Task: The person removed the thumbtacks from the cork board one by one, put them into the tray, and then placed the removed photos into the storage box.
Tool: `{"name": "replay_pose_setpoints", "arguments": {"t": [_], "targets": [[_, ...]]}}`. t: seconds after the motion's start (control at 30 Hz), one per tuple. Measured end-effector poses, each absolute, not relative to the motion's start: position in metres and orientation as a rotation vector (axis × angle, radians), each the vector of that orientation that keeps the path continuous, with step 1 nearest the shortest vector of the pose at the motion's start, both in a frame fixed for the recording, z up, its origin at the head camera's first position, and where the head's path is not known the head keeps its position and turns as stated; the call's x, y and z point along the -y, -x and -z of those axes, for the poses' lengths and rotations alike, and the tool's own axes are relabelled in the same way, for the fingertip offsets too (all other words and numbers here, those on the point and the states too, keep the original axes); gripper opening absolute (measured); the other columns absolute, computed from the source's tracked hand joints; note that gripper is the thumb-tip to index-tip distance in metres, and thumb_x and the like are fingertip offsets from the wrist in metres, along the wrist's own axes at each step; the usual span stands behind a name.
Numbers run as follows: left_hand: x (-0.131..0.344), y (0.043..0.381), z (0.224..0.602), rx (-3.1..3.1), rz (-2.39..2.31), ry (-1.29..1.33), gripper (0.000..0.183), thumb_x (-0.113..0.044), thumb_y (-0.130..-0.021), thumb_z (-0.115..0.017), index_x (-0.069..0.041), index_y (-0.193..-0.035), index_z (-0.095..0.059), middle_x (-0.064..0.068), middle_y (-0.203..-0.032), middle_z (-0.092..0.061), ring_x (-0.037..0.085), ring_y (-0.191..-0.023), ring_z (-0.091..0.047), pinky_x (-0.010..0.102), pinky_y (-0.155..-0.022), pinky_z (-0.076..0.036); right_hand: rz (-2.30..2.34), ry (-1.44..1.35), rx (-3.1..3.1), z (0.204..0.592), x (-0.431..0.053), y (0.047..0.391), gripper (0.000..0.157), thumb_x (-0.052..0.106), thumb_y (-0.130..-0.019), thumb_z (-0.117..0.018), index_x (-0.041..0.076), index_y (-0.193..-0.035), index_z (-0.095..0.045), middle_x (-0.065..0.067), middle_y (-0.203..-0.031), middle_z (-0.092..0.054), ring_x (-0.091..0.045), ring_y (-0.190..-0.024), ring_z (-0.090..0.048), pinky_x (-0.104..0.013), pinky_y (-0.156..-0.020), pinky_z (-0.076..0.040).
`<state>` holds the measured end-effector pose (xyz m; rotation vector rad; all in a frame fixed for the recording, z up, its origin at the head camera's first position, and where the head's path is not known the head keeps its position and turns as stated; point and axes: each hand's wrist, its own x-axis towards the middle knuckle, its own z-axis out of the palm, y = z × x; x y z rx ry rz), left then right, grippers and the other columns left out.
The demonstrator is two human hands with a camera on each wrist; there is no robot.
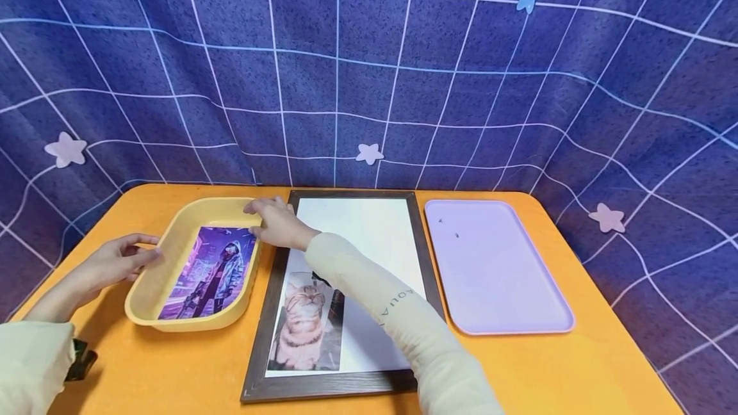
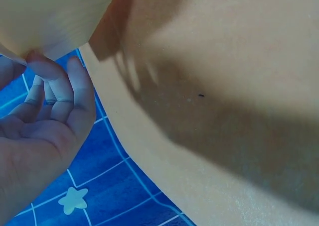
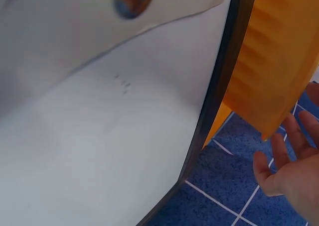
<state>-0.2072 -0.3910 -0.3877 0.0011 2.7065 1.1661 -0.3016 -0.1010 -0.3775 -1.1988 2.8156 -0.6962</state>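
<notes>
A yellow plastic basin (image 1: 167,255) stands at the left, holding a purple picture card (image 1: 213,274) of a hooded figure. My left hand (image 1: 118,261) grips its left rim between thumb and fingers; the left wrist view shows the fingertips at the edge of the basin (image 2: 55,22). Across from it, my right hand (image 1: 282,223) holds the basin's far right rim, its thumb and fingertips at the edge. In the right wrist view, the fingers (image 3: 279,149) are by the basin's outer wall (image 3: 274,56).
A dark-framed white board (image 1: 369,229) lies mid-table, partly under my right forearm. On it is a cat picture (image 1: 302,319), with a dark item partly hidden by the sleeve. A lilac tray (image 1: 496,268) with two small dark specks lies at the right. A blue curtain (image 1: 369,82) hangs behind.
</notes>
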Motion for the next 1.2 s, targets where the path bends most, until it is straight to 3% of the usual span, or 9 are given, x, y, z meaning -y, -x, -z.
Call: {"name": "replay_pose_setpoints", "arguments": {"t": [0.27, 0.57, 0.7, 0.87, 1.0, 1.1, 1.2], "targets": [[0.390, 0.207, 0.387, -2.719, -1.160, -0.008, 0.051, -0.028, -0.095, -0.047, 0.012, -0.124, -0.034, -0.007, -0.082, -0.056, 0.002, -0.070, -0.052, 0.024, -0.061, -0.049, 0.764, 1.271, -2.778, 0.372, 0.084, 0.303, 0.034, 0.019, -0.090, -0.057, 0.012, -0.123, -0.052, 0.001, -0.126, -0.053, -0.014, -0.118, -0.043, -0.034, -0.101, -0.032], [0.389, 0.203, 0.385, -2.789, -1.116, -0.052, 0.047, -0.027, -0.095, -0.046, 0.012, -0.121, -0.040, -0.005, -0.081, -0.055, 0.003, -0.066, -0.051, 0.025, -0.060, -0.049, 0.795, 1.370, -2.771, 0.366, 0.059, 0.303, 0.031, 0.017, -0.090, -0.056, 0.010, -0.120, -0.052, -0.001, -0.123, -0.054, -0.016, -0.117, -0.045, -0.033, -0.101, -0.033], [0.388, 0.202, 0.382, -2.864, -1.082, -0.063, 0.044, -0.025, -0.095, -0.046, 0.012, -0.118, -0.042, 0.004, -0.085, -0.059, 0.002, -0.065, -0.055, 0.025, -0.059, -0.050, 0.784, 1.373, -2.762, 0.362, 0.048, 0.300, 0.030, 0.017, -0.091, -0.055, 0.010, -0.120, -0.052, -0.001, -0.123, -0.054, -0.018, -0.119, -0.043, -0.034, -0.103, -0.032], [0.384, 0.203, 0.377, -3.116, -0.847, -0.080, 0.038, -0.027, -0.091, -0.053, 0.006, -0.109, -0.051, 0.020, -0.086, -0.063, -0.006, -0.064, -0.048, 0.021, -0.054, -0.043, 0.786, 1.397, -2.755, 0.361, 0.034, 0.297, 0.030, 0.016, -0.090, -0.056, 0.009, -0.120, -0.053, -0.002, -0.120, -0.056, -0.018, -0.117, -0.045, -0.034, -0.103, -0.032], [0.375, 0.204, 0.369, -3.256, -0.706, -0.140, 0.034, -0.023, -0.087, -0.059, 0.005, -0.104, -0.052, 0.022, -0.084, -0.063, 0.009, -0.064, -0.058, 0.022, -0.052, -0.040, 0.780, 1.413, -2.741, 0.363, 0.023, 0.294, 0.030, 0.014, -0.090, -0.056, 0.008, -0.119, -0.053, -0.002, -0.120, -0.056, -0.017, -0.117, -0.045, -0.033, -0.103, -0.032], [0.364, 0.204, 0.363, -3.300, -0.688, -0.205, 0.034, -0.019, -0.086, -0.059, 0.007, -0.106, -0.051, 0.028, -0.087, -0.062, 0.031, -0.068, -0.063, 0.034, -0.056, -0.047, 0.771, 1.427, -2.729, 0.365, 0.014, 0.291, 0.030, 0.013, -0.089, -0.056, 0.008, -0.119, -0.053, -0.002, -0.120, -0.056, -0.016, -0.116, -0.046, -0.033, -0.102, -0.034], [0.353, 0.202, 0.358, -3.342, -0.674, -0.282, 0.035, -0.017, -0.086, -0.059, 0.008, -0.108, -0.049, 0.032, -0.091, -0.059, 0.040, -0.072, -0.061, 0.049, -0.064, -0.047, 0.765, 1.447, -2.722, 0.368, 0.006, 0.288, 0.030, 0.012, -0.089, -0.057, 0.008, -0.118, -0.053, -0.002, -0.119, -0.057, -0.016, -0.113, -0.048, -0.034, -0.101, -0.034]]}}
